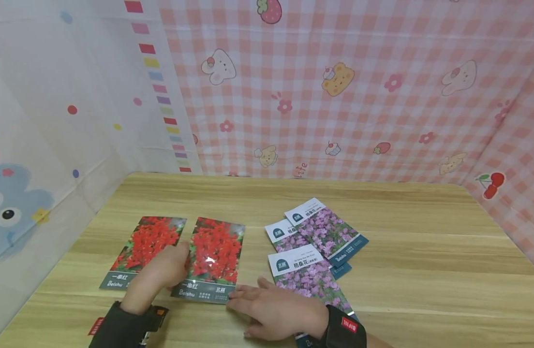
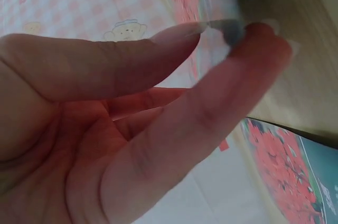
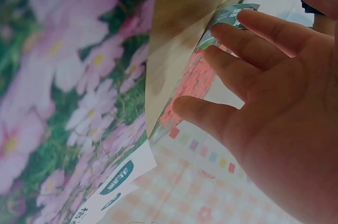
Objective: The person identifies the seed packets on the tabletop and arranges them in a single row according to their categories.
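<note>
Wood-grain tabletop with a red-flower packet between two hands

Pale wood-grain tabletop [image 1: 428, 251] carries everything here. On it, the left hand [image 1: 167, 268] has its grip closed in a pinch, thumb and finger on the edge of a glossy, flat rectangular packet printed with red flowers and a dark green band [image 1: 216, 249]. This packet lies immediately right of that grip, its long axis running away from the person and leaning slightly right. At its near right corner rest the fingertips of the right hand [image 1: 282, 311], fingers straight and spread, holding nothing. Both hands touch the packet, so neither is nearer; it spans the gap between them.

Just left of the left grip, partly hidden by that hand, lies a matching red-flower packet [image 1: 149, 241], apart from the first. Beyond the right hand, and partly under it, is an overlapping group of three white-topped packets with pink-purple flowers [image 1: 328, 229]. Farthest from both grips hangs pink-and-white checked cloth [image 1: 363, 116], with white printed cloth [image 1: 36, 72] to the left.
</note>
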A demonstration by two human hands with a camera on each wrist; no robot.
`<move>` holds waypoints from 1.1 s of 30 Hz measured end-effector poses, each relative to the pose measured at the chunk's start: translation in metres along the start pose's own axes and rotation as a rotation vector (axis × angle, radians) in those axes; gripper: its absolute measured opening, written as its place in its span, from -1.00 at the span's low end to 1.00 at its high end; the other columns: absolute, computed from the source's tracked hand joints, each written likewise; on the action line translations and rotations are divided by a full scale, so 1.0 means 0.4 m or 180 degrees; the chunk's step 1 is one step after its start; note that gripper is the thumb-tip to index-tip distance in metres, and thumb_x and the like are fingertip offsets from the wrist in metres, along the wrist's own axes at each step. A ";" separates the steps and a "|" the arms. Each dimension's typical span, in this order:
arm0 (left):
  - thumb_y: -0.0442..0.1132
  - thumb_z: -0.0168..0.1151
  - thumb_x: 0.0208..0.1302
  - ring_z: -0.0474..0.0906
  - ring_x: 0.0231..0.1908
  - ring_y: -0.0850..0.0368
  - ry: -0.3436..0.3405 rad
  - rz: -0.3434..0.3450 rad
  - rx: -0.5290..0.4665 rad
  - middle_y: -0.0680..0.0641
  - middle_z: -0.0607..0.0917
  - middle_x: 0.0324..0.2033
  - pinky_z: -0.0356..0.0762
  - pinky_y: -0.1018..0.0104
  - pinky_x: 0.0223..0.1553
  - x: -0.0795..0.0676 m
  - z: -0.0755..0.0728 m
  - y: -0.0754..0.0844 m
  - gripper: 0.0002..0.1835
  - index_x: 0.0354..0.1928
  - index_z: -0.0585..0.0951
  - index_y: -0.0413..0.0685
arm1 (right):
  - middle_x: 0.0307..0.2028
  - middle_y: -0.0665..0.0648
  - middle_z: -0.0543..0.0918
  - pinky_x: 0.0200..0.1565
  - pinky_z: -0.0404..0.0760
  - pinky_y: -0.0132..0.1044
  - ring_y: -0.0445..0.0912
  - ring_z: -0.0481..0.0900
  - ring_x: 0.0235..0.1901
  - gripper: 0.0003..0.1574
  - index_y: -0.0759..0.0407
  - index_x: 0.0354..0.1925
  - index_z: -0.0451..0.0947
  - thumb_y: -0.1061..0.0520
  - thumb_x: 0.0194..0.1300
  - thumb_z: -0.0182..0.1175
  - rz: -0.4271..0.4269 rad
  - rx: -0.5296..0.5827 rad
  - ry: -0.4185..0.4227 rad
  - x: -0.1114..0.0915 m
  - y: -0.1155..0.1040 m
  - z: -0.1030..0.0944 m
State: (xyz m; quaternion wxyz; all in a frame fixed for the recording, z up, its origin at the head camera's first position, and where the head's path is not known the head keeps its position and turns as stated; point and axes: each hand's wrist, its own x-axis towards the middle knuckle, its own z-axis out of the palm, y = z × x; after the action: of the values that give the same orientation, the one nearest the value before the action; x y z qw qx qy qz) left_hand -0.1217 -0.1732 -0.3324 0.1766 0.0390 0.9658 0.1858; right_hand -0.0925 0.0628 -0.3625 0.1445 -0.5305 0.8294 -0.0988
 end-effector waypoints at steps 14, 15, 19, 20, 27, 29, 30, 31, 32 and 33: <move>-0.59 0.07 0.08 0.48 -0.73 0.09 -0.0033 -0.0107 0.0164 -0.29 0.51 -0.44 0.43 0.39 -0.79 0.009 0.006 -0.010 -0.64 -0.02 0.38 -0.53 | 0.26 0.01 0.30 0.15 0.24 0.15 -0.13 0.18 0.26 -0.35 0.04 0.26 0.29 -0.04 0.24 0.16 0.0041 0.0026 -0.0064 0.016 -0.002 0.006; -0.58 0.07 0.08 0.48 -0.73 0.09 -0.0021 -0.0100 0.0180 -0.28 0.51 -0.45 0.43 0.39 -0.79 0.010 0.007 -0.011 -0.66 -0.05 0.40 -0.52 | 0.26 0.02 0.30 0.14 0.25 0.16 -0.12 0.19 0.26 -0.35 0.04 0.26 0.29 -0.04 0.24 0.16 0.0042 0.0014 -0.0053 0.017 -0.002 0.005; -0.56 0.08 0.06 0.47 -0.71 0.08 0.0070 -0.0063 0.0248 -0.25 0.50 -0.49 0.43 0.36 -0.78 0.009 0.008 -0.011 -0.72 -0.13 0.44 -0.49 | 0.26 0.02 0.29 0.13 0.26 0.17 -0.11 0.19 0.26 -0.34 0.03 0.27 0.29 -0.05 0.23 0.16 0.0079 0.0004 -0.0054 0.020 -0.003 0.003; -0.56 0.09 0.04 0.46 -0.71 0.08 0.0098 -0.0043 0.0270 -0.23 0.50 -0.52 0.43 0.36 -0.77 0.008 0.008 -0.011 -0.75 -0.17 0.46 -0.47 | 0.27 0.02 0.29 0.13 0.26 0.17 -0.12 0.19 0.26 -0.34 0.03 0.27 0.29 -0.05 0.23 0.16 0.0091 0.0018 -0.0064 0.021 -0.003 0.002; -0.31 0.37 -0.03 0.51 -0.38 -0.07 0.0209 0.0111 0.0621 -0.24 0.57 -0.38 0.51 0.07 -0.37 0.007 0.009 0.000 -0.64 -0.22 0.51 -0.40 | 0.28 0.00 0.27 0.13 0.24 0.19 -0.13 0.16 0.27 -0.34 0.03 0.27 0.28 -0.04 0.24 0.15 0.0150 0.0160 -0.0124 0.027 0.004 -0.001; -0.23 0.37 0.01 0.50 -0.17 -0.24 0.0162 0.0168 0.0651 -0.37 0.53 -0.17 0.49 -0.06 -0.20 0.005 0.012 0.008 -0.50 -0.06 0.48 -0.44 | 0.28 0.01 0.27 0.12 0.25 0.20 -0.13 0.16 0.27 -0.35 0.03 0.27 0.28 -0.03 0.24 0.15 0.0154 0.0175 -0.0124 0.028 0.004 -0.002; -0.20 0.36 0.03 0.44 -0.06 -0.31 0.0156 0.0230 0.0670 -0.43 0.48 -0.07 0.45 -0.11 -0.12 0.004 0.015 0.012 -0.45 0.00 0.46 -0.45 | 0.28 0.01 0.26 0.11 0.25 0.21 -0.13 0.16 0.27 -0.35 0.03 0.26 0.28 -0.03 0.24 0.15 0.0156 0.0172 -0.0119 0.028 0.004 -0.002; -0.18 0.35 0.05 0.35 0.03 -0.36 0.0133 0.0276 0.0660 -0.47 0.41 0.02 0.38 -0.16 -0.04 0.004 0.018 0.016 -0.38 0.08 0.41 -0.46 | 0.28 0.01 0.26 0.11 0.26 0.21 -0.13 0.16 0.27 -0.36 0.03 0.26 0.28 -0.02 0.24 0.15 0.0153 0.0177 -0.0119 0.029 0.005 -0.002; -0.15 0.33 0.07 0.26 0.11 -0.39 0.0097 0.0320 0.0647 -0.49 0.33 0.10 0.32 -0.20 0.02 0.004 0.021 0.019 -0.32 0.14 0.36 -0.45 | 0.28 0.00 0.26 0.10 0.26 0.22 -0.13 0.16 0.27 -0.36 0.03 0.26 0.28 -0.02 0.24 0.15 0.0156 0.0187 -0.0120 0.030 0.005 -0.003; -0.14 0.32 0.09 0.22 0.14 -0.40 0.0039 0.0357 0.0614 -0.49 0.30 0.14 0.28 -0.22 0.04 0.005 0.023 0.022 -0.31 0.17 0.34 -0.43 | 0.28 0.00 0.26 0.10 0.26 0.22 -0.13 0.16 0.28 -0.37 0.03 0.26 0.29 -0.01 0.24 0.15 0.0156 0.0193 -0.0120 0.031 0.005 -0.003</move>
State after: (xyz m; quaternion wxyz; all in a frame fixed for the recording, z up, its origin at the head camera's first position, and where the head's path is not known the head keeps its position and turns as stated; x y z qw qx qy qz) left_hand -0.1202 -0.1615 -0.3380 0.1554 0.1086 0.9766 0.1018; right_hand -0.0994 0.0525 -0.3638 0.1785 -0.5071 0.8359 -0.1103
